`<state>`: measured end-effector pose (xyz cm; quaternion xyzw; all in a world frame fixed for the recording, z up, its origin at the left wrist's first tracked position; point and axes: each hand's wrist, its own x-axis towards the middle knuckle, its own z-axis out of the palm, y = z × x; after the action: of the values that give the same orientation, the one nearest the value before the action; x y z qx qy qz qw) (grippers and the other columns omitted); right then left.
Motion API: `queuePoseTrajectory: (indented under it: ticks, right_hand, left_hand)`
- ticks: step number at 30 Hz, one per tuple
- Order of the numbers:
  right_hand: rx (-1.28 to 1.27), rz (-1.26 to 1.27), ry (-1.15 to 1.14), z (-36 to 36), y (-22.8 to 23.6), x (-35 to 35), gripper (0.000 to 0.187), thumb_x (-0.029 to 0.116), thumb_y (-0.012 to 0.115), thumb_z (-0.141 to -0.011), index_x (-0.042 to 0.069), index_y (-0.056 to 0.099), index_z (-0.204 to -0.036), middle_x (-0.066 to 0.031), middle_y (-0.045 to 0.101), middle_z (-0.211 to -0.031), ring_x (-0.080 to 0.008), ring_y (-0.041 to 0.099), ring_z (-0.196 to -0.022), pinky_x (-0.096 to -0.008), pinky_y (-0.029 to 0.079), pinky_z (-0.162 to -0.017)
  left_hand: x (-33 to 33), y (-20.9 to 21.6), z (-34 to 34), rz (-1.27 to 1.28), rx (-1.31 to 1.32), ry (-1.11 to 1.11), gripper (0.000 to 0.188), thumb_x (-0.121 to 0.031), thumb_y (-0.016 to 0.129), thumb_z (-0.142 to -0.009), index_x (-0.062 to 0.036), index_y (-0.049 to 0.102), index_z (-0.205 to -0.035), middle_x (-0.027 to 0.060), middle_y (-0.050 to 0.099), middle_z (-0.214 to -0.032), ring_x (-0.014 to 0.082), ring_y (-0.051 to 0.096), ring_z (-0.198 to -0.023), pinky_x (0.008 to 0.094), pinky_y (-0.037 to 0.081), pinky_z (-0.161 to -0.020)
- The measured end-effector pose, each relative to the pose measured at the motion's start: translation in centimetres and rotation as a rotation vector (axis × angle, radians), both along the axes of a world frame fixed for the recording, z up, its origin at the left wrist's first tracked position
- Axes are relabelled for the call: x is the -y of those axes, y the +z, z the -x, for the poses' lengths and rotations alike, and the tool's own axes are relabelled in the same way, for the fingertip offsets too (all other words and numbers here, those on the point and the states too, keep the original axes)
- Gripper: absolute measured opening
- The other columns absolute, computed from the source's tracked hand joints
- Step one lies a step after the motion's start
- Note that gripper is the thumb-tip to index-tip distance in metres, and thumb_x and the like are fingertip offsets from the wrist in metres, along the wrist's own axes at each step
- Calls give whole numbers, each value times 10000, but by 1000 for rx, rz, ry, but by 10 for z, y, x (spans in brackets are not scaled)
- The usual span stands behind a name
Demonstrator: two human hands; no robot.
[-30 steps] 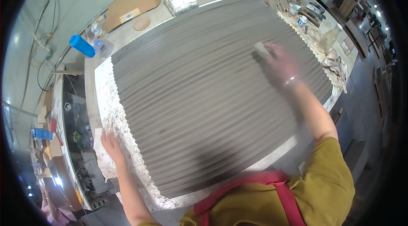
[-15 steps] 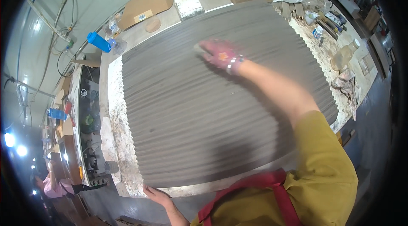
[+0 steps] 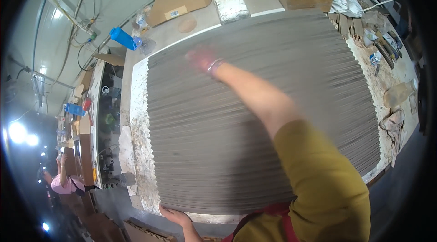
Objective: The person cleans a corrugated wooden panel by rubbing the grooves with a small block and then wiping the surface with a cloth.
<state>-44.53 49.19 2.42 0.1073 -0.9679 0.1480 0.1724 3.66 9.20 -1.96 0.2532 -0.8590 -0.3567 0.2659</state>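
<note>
A wide layer of grey-brown, long narrow strips [image 3: 255, 119] lies side by side on the table, their ends uneven at left and right. Over its far left part is my right hand [image 3: 202, 58], in a pink glove, smeared by motion. A bracelet circles that wrist. The blur hides its fingers and whatever may be in them. My bare left hand [image 3: 176, 216] rests at the near left corner of the strips, fingers stretched along the table edge, holding nothing.
Along the far edge lie a cardboard piece [image 3: 182, 1], a blue bottle [image 3: 123, 38] and an open cardboard box [image 3: 307, 2]. At right stand a yellowish bottle [image 3: 399, 94] and a crumpled rag [image 3: 392, 126]. A person in pink [image 3: 66, 180] is far off at left.
My right hand has swept left across the strips; a pale pad at its fingertips earlier is now lost in blur. My left hand stays at the near corner. The view has shifted.
</note>
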Motion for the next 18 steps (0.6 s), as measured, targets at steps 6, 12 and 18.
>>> queuePoseTrajectory:
  ticks: [6,12,18]
  right_hand:
    - [-374,0,-340,-76,-16,-267,242,262,538,-839,171,668,-1022,-100,676,-1021,-353,607,-1013,-481,412,-857]
    - [-333,-291,-420,-114,31,-276,311,274,468,-911,105,655,-1093,-144,630,-1185,-324,575,-1133,-440,442,-953]
    - [30,101,-178,-88,48,-135,379,345,425,-935,110,626,-1154,-147,611,-1207,-271,527,-1196,-477,417,-967]
  left_hand:
    - [-21,13,12,-70,39,36,386,-135,346,-1014,84,333,-1332,181,431,-1292,249,469,-1130,343,392,-991]
    - [-1,-1,5,-30,46,9,462,-204,369,-1015,99,310,-1359,208,451,-1294,276,495,-1124,363,412,-977]
    - [30,-24,-2,50,-3,-3,504,-296,397,-1006,94,365,-1323,204,460,-1292,283,496,-1131,368,393,-1002]
